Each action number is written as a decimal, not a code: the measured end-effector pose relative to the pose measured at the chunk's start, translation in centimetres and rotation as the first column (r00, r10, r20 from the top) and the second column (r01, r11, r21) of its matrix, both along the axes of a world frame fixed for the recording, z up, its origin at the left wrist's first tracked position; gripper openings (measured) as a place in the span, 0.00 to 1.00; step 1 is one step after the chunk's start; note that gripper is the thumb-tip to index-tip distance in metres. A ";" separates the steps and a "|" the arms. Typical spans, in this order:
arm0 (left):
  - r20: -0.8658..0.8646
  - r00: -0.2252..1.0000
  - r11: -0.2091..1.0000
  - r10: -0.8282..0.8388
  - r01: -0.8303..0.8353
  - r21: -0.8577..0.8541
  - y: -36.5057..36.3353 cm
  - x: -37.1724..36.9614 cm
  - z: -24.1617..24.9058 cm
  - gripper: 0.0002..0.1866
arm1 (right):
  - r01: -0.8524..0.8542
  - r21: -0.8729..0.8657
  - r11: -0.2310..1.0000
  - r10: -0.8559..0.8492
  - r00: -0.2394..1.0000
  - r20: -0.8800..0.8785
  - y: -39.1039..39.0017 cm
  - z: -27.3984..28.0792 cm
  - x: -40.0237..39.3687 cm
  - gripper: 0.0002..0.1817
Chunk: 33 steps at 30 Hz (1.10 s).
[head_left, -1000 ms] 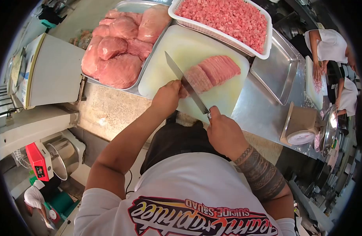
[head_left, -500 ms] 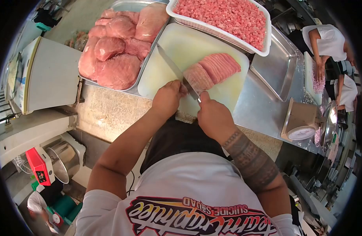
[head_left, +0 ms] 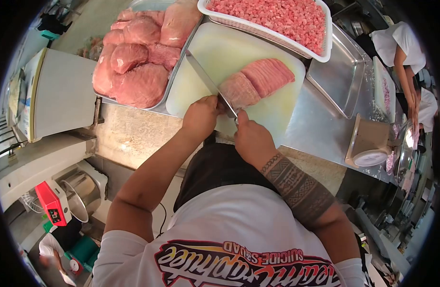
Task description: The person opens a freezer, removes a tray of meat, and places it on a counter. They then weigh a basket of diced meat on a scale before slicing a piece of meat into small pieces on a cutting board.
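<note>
On the pale cutting board [head_left: 270, 119] lies a piece of pink meat [head_left: 244, 88], its far right part cut into slices that still sit together. My right hand [head_left: 253, 138] is closed round the handle of a long knife [head_left: 200, 71], whose blade slants up and left along the meat's near left side. My left hand [head_left: 201, 114] is closed at that same end, beside the blade. Its fingertips seem to touch the meat's edge, but what they hold is partly hidden.
A metal tray of large meat pieces [head_left: 138, 52] is at the upper left. Beyond the board sits a white basket of diced meat [head_left: 267, 36]. To the right are an empty metal tray [head_left: 342, 71], a scale [head_left: 370, 143] and a co-worker [head_left: 401, 48].
The knife has shifted slightly left and stands at a steeper slant, with my right hand moved a little left. The co-worker's hands at the right have moved from their board toward the bowl.
</note>
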<state>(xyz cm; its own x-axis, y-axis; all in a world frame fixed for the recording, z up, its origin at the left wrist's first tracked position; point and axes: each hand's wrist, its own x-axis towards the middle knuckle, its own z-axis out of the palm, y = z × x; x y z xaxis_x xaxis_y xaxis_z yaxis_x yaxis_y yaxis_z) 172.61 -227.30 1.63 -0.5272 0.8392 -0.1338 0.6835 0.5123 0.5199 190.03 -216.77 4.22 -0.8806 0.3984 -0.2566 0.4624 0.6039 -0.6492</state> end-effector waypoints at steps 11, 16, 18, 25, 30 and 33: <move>0.092 0.995 0.999 -0.028 0.029 -0.018 0.0 -1.6 0.6 0.31 | 0.240 -0.065 0.969 -0.244 0.968 -0.057 2.8 6.9 6.4 0.19; -0.254 0.869 0.849 -0.425 0.480 0.220 2.2 -3.1 -0.5 0.56 | 0.519 -0.194 0.832 -0.539 0.840 -0.065 3.7 2.7 12.3 0.19; -0.319 0.795 0.790 -0.516 0.585 0.181 3.9 -3.3 -2.2 0.59 | 0.608 -0.200 0.768 -0.630 0.774 -0.063 2.5 0.6 13.1 0.18; -0.409 0.765 0.775 -0.497 0.603 0.188 7.4 -2.4 -2.6 0.45 | 0.767 -0.236 0.597 -0.794 0.607 -0.037 -2.5 -6.1 13.9 0.19; -0.402 0.815 0.830 -0.418 0.522 0.195 7.7 -1.6 -2.5 0.38 | 0.821 -0.244 0.517 -0.848 0.529 -0.017 -4.2 -6.3 11.9 0.20; -0.392 0.825 0.848 -0.407 0.501 0.174 7.7 -1.7 -2.9 0.38 | 0.841 -0.267 0.470 -0.875 0.484 -0.015 -4.3 -5.7 10.8 0.20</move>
<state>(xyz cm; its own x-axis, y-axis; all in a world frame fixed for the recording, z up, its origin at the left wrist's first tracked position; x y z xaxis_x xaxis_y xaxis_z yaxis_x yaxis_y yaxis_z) 170.93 -219.56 -1.24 -0.0495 0.9716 0.2315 0.9565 -0.0206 0.2911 200.86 -221.05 -1.44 -0.1527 0.9280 -0.3400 0.5758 -0.1961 -0.7937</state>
